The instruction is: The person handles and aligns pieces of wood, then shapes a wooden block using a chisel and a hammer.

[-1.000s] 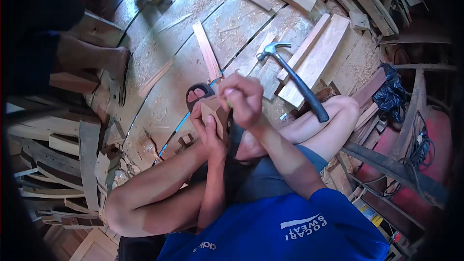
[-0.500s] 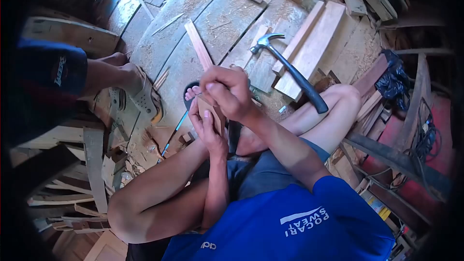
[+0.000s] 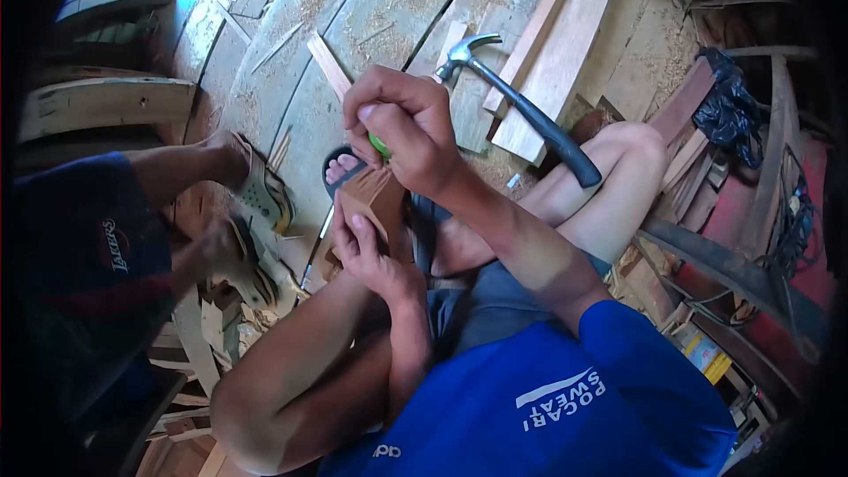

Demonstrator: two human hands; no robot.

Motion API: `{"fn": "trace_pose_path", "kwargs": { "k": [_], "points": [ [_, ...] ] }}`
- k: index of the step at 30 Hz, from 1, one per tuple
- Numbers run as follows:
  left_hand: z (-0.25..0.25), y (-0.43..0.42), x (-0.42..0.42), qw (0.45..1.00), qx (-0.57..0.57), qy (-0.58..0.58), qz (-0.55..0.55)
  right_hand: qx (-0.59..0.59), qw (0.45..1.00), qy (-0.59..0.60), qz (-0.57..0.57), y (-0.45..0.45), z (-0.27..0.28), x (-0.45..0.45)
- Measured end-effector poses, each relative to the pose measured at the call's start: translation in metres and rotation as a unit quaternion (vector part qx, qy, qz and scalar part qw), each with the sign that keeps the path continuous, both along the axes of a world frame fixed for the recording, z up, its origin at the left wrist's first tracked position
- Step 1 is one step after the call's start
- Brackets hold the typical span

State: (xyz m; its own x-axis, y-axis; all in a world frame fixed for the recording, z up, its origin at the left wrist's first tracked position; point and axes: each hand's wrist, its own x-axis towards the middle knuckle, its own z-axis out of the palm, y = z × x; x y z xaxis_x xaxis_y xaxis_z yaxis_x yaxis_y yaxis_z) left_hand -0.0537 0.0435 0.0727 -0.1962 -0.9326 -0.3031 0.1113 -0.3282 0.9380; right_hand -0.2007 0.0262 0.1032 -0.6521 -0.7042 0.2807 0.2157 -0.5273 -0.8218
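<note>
My left hand (image 3: 375, 256) is wrapped round the lower part of a brown wooden block (image 3: 382, 197) held over my lap. The block's upper end looks rough and grooved. Just above it my right hand (image 3: 405, 128) is closed in a fist on a green-handled tool (image 3: 378, 147). Only a bit of the green shows between the fingers, and the tool's working end is hidden. Beyond my right hand, a claw hammer (image 3: 530, 110) with a dark grip rests across pale boards and reaches toward my bent leg.
Pale planks (image 3: 565, 62) lie on the shaving-strewn floor (image 3: 291, 97), with a narrow strip of wood (image 3: 329, 66) nearby. Another person's legs (image 3: 190, 170) stand at the left. A black plastic bag (image 3: 731, 115) and a metal frame (image 3: 698, 252) are at the right.
My right fist has risen slightly and turned, bringing the green handle into view. More of the block's rough upper end shows. The other person's legs have shifted, with both feet now visible.
</note>
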Motion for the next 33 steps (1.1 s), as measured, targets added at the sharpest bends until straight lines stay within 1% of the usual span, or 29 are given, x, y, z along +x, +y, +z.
{"fn": "trace_pose_path", "kwargs": {
  "k": [2, 6, 7, 9, 11, 14, 15, 17, 18, 21, 24, 25, 26, 28, 29, 30, 32, 33],
  "points": [
    [0.017, 0.006, -0.006, 0.997, 0.061, -0.001, 0.046, 0.021, 1.0, 0.004, -0.003, 0.007, 0.002, -0.006],
    [0.018, 0.014, -0.011, 0.997, 0.018, -0.063, 0.033, 0.047, 0.998, 0.029, -0.035, 0.024, 0.008, 0.0],
    [0.019, 0.015, -0.015, 0.998, 0.02, -0.055, 0.033, 0.041, 0.995, 0.071, -0.054, 0.025, 0.008, 0.001],
    [0.023, 0.018, -0.023, 0.999, 0.021, -0.037, 0.032, 0.037, 0.996, 0.075, -0.043, 0.022, 0.003, 0.0],
    [0.021, 0.025, -0.024, 0.997, -0.004, -0.07, 0.018, 0.032, 0.996, 0.079, -0.022, 0.016, -0.004, -0.004],
    [0.017, 0.03, -0.03, 0.995, -0.039, -0.091, 0.007, 0.03, 0.998, 0.048, -0.006, 0.033, 0.004, -0.008],
    [0.017, 0.031, -0.03, 0.994, -0.038, -0.099, 0.014, 0.031, 0.998, 0.06, -0.004, 0.035, 0.0, -0.011],
    [0.015, 0.029, -0.03, 0.995, -0.035, -0.094, 0.017, 0.008, 1.0, -0.008, 0.005, 0.041, -0.008, -0.016],
    [0.012, 0.028, -0.029, 0.992, -0.055, -0.117, 0.004, -0.003, 0.999, -0.041, 0.013, 0.043, -0.013, -0.018],
    [0.013, 0.022, -0.027, 0.971, -0.109, -0.208, -0.045, -0.065, 0.991, -0.114, -0.03, 0.047, -0.031, -0.029],
    [0.013, 0.019, -0.028, 0.959, -0.13, -0.233, -0.1, -0.083, 0.98, -0.125, -0.133, 0.056, -0.041, -0.037],
    [0.014, 0.015, -0.024, 0.955, -0.124, -0.244, -0.117, -0.065, 0.973, -0.138, -0.172, 0.061, -0.044, -0.041],
    [0.014, 0.009, -0.022, 0.958, -0.114, -0.235, -0.117, -0.048, 0.965, -0.151, -0.209, 0.066, -0.048, -0.045],
    [0.016, -0.001, -0.016, 0.965, -0.098, -0.216, -0.113, -0.061, 0.958, -0.16, -0.229, 0.073, -0.057, -0.058],
    [0.02, -0.011, -0.013, 0.96, -0.117, -0.224, -0.117, -0.053, 0.956, -0.171, -0.232, 0.079, -0.063, -0.062],
    [0.025, -0.02, -0.011, 0.97, -0.102, -0.197, -0.099, -0.058, 0.949, -0.185, -0.249, 0.082, -0.068, -0.065],
    [0.036, -0.036, -0.009, 0.985, -0.074, -0.138, -0.071, -0.061, 0.953, -0.166, -0.247, 0.093, -0.086, -0.07],
    [0.042, -0.047, -0.009, 0.973, -0.124, -0.174, -0.084, -0.052, 0.951, -0.171, -0.252, 0.099, -0.093, -0.072]
  ]
}}
